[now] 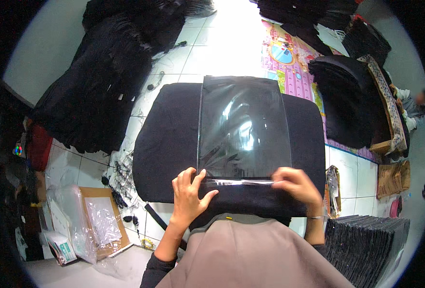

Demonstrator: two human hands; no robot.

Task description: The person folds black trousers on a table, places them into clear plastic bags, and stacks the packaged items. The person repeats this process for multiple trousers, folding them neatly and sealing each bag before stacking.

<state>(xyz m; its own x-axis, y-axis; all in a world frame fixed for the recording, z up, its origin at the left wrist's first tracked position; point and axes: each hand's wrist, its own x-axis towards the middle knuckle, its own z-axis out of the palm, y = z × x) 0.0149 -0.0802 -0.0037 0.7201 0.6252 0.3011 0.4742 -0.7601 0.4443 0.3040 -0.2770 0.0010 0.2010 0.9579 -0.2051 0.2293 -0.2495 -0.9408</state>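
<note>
We count one clear plastic sleeve, filled with something flat and black, lying on one black cloth-covered work surface in front of us, its far end reaching past the surface's edge. Along its near end runs one shiny flap strip.

Two hands are at it. Our left hand has its fingers spread and thumb stuck out, at the sleeve's near left corner. Our right hand has its fingers curled at the strip's right end; it is blurred, so we cannot tell whether it pinches the plastic or only slides along it.

Around us we count three main heaps of black material: a tall left heap, an upper-right heap and a right-hand heap beside one patterned carton. One stack of black packets, too tight to count, stands at lower right. One colourful mat covers part of the tiled floor. Clear plastic bags lie at lower left.

The right hand hides the sleeve's near right corner, and our brownish garment blocks part of the surface's near edge.
</note>
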